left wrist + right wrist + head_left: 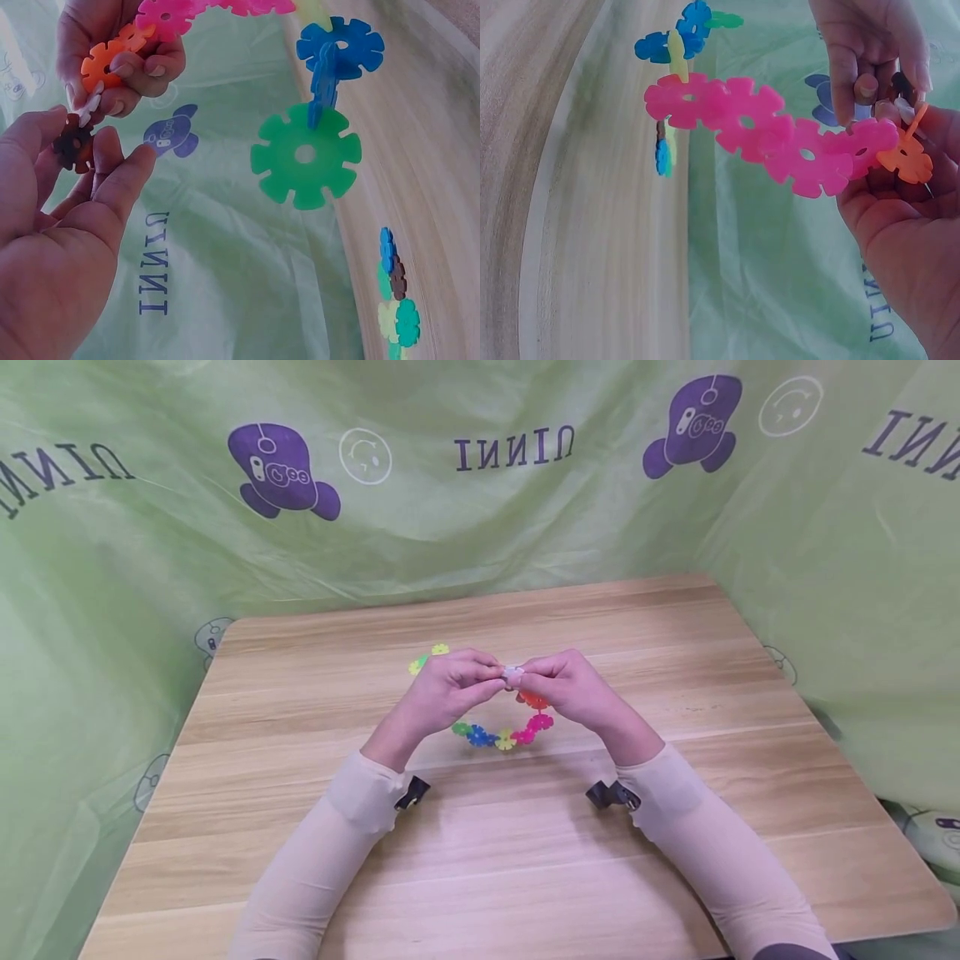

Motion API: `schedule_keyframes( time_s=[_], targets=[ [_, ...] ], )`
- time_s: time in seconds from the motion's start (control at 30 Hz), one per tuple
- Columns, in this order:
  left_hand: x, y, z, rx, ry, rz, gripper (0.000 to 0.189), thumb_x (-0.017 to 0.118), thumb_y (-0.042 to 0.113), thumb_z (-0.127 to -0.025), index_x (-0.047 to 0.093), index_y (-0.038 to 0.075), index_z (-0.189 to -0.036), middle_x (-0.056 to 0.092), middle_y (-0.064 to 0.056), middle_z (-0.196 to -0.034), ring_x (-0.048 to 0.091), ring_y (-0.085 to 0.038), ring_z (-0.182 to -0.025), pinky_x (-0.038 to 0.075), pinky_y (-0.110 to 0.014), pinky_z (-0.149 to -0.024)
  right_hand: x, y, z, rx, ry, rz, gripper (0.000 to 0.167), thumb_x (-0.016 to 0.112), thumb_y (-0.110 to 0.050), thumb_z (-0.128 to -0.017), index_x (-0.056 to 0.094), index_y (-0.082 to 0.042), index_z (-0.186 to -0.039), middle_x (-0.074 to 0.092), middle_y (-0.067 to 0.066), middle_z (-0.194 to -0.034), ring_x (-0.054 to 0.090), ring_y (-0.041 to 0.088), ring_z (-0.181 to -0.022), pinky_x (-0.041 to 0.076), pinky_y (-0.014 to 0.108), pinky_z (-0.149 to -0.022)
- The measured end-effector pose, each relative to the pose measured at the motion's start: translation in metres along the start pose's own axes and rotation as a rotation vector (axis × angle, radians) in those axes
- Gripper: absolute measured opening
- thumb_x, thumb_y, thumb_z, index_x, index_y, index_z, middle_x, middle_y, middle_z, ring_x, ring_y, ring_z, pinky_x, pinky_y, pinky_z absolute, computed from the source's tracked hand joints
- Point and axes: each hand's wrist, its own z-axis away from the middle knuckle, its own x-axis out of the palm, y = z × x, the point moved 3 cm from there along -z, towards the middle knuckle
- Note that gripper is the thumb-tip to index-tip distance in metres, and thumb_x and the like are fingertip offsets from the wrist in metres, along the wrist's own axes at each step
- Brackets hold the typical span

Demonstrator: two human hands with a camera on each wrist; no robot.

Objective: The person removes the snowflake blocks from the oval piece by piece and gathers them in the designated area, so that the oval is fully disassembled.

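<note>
Pale sleeves (pixel 300 877) slant inward from the bottom of the head view, both hands meeting near its centre above the counter (pixel 480 877). The left hand (pixel 453 689) pinches a brown disc (pixel 73 146); the right hand (pixel 573 689) grips an orange disc (pixel 101 69), with a white disc (pixel 91 105) between. Linked pink discs (pixel 746 121) run leftward from the right hand in the right wrist view, toward blue discs (pixel 695 19) at upper left.

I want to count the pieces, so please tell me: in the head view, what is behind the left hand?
Behind the left hand, yellow and green flower-shaped plastic discs show on the pale wooden table. Anything else there is covered by the hand.
</note>
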Motion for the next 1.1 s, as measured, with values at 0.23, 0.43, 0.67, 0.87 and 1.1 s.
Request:
schedule_keyframes(
  time_s=[0.23, 0.43, 0.67, 0.87, 1.1],
  targets=[
    [-0.0015, 0.0007, 0.0001, -0.001, -0.024, -0.044, 0.014, 0.074, 0.005, -0.087, 0.077, 0.001, -0.101, 0.069, -0.01, -0.103, 0.064, -0.02, -0.097, 0.057, -0.029, -0.078, -0.0005, 0.0006, -0.0001, -0.002, -0.005, -0.004, 0.017, 0.07, -0.019, -0.093, 0.078, -0.005, -0.094, 0.061, 0.01, -0.068, 0.052, 0.02, -0.067, 0.046, 0.029, -0.057],
    [-0.0026, 0.0023, 0.0007, 0.012, -0.041, -0.042, 0.015, 0.073, 0.002, -0.087, 0.076, 0.0, -0.102, 0.069, -0.01, -0.103, 0.065, -0.02, -0.094, 0.056, -0.03, -0.077, -0.0004, 0.0006, 0.0002, 0.006, -0.024, 0.009, 0.018, 0.07, -0.021, -0.093, 0.078, -0.006, -0.098, 0.067, 0.01, -0.076, 0.055, 0.024, -0.071, 0.049, 0.031, -0.06],
    [-0.0034, 0.0032, 0.001, 0.03, -0.057, -0.056, 0.016, 0.072, -0.002, -0.087, 0.076, -0.001, -0.102, 0.069, -0.011, -0.103, 0.064, -0.02, -0.093, 0.056, -0.03, -0.076, 0.0004, 0.0006, -0.0001, 0.004, -0.03, -0.001, 0.017, 0.069, -0.019, -0.093, 0.078, -0.006, -0.1, 0.073, 0.007, -0.087, 0.062, 0.024, -0.082, 0.054, 0.033, -0.072],
    [-0.0058, 0.0047, 0.002, 0.065, -0.066, -0.122, 0.018, 0.072, 0.003, -0.089, 0.075, 0.0, -0.106, 0.069, -0.01, -0.102, 0.065, -0.019, -0.09, 0.055, -0.028, -0.074, 0.0011, -0.0013, -0.0003, -0.015, -0.049, -0.018, 0.016, 0.069, -0.019, -0.093, 0.077, -0.005, -0.089, 0.056, 0.012, -0.064, 0.05, 0.024, -0.062, 0.045, 0.029, -0.054],
    [-0.0061, 0.0031, 0.0012, 0.026, -0.056, -0.12, 0.018, 0.072, 0.006, -0.089, 0.076, 0.002, -0.106, 0.069, -0.009, -0.105, 0.065, -0.019, -0.096, 0.056, -0.029, -0.079, -0.001, -0.0008, -0.0004, 0.014, -0.024, -0.03, 0.018, 0.071, -0.02, -0.093, 0.078, -0.005, -0.098, 0.064, 0.017, -0.074, 0.053, 0.025, -0.066, 0.047, 0.03, -0.056]
  ],
)
